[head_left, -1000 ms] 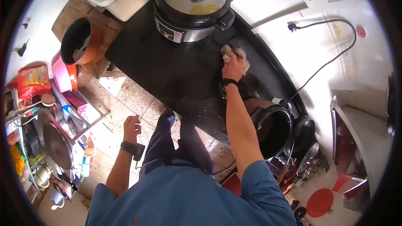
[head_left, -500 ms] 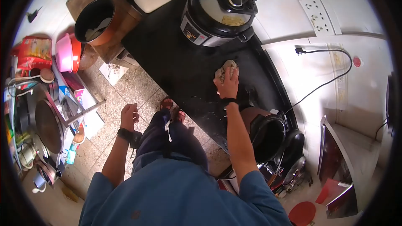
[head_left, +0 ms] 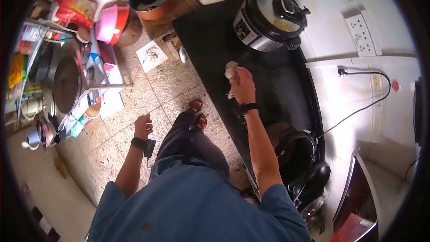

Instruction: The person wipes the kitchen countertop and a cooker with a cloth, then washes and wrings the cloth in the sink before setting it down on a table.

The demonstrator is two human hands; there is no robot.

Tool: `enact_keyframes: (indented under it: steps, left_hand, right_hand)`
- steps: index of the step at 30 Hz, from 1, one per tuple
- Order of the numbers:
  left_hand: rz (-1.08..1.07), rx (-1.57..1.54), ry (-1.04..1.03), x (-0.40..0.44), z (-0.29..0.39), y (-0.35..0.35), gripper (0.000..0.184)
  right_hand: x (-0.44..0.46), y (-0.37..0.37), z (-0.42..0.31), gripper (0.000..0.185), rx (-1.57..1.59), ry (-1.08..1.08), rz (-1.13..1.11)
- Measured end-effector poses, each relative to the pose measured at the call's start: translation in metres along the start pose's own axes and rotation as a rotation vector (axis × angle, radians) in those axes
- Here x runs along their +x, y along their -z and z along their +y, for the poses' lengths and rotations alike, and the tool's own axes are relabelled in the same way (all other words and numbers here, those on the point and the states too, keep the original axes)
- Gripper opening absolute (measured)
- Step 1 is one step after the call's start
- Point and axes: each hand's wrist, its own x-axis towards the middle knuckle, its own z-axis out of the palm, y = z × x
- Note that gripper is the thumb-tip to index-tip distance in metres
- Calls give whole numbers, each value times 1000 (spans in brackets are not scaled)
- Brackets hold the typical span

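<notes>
My right hand (head_left: 243, 86) is closed around a crumpled, pale cloth (head_left: 231, 69), pressed on the black countertop (head_left: 215, 31) close to its front edge. Part of the cloth hangs out below the fingers, and the palm hides the rest. A silver and black electric pressure cooker (head_left: 271, 18) stands farther back on the same counter. My left hand (head_left: 143, 126) hangs over the floor, away from the counter, with its fingers loosely bent and apart and nothing visible in it.
A dark pot (head_left: 295, 150) sits at the counter's near end beside pans. An orange pot (head_left: 154, 0) rests on a wooden stand. Pink and red basins (head_left: 107, 24) and a crowded rack (head_left: 67, 85) line the left. A cable (head_left: 363, 103) runs down the wall.
My right hand has drawn the cloth across the counter toward its front edge. The view has swung, so the surroundings sit farther right. My left hand stays low over the floor.
</notes>
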Motion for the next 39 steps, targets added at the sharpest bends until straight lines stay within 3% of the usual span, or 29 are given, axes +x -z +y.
enact_keyframes:
  steps: [3,5,9,15,17,19,21,22,24,25,27,29,31,33,35,37,39]
  left_hand:
    - [55,-42,-39,-18,-20,24,21]
    - [93,-53,-32,-31,-35,42,21]
    - [132,-131,-15,-49,-63,72,21]
    - [241,-242,7,-53,-86,99,20]
    - [235,-238,-8,-52,-89,104,20]
    - [216,-240,22,-48,-94,112,20]
    - [217,-278,55,-38,-103,126,20]
    - [211,-267,83,-36,-106,135,20]
    - [203,-269,85,-33,-112,151,21]
    - [215,-276,85,-32,-111,157,20]
    - [251,-243,88,-31,-109,169,21]
    - [293,-201,90,-32,-113,190,22]
    - [286,-215,137,-26,-116,207,24]
    - [288,-202,131,-24,-120,219,24]
    - [244,-253,154,-21,-124,229,24]
    - [264,-259,141,-19,-127,236,23]
    - [302,-265,179,-21,-129,238,23]
  right_hand:
    - [-4,-46,-39,54,-87,131,-85]
    - [-12,-67,-67,59,-476,276,-107]
    - [-13,-102,-44,45,-420,452,0]
    - [4,-75,-13,33,-207,376,-140]
    - [-3,-39,-12,33,-70,281,-149]
    - [-6,0,-6,35,887,-573,-342]
    - [-15,7,54,42,742,-272,-102]
    - [-21,18,58,42,727,-280,-93]
    - [-37,32,63,53,-270,-230,303]
    - [-40,28,61,53,-278,-235,305]
    - [-49,2,53,52,-496,-21,202]
    - [-60,-22,19,50,-526,-52,132]
    - [-54,-37,8,46,-436,-258,101]
    - [-47,-48,8,38,-495,-209,181]
    - [-33,-48,-2,31,-150,-216,181]
    - [-24,-47,-15,30,-55,-260,168]
    - [-14,-46,-28,34,462,-365,57]
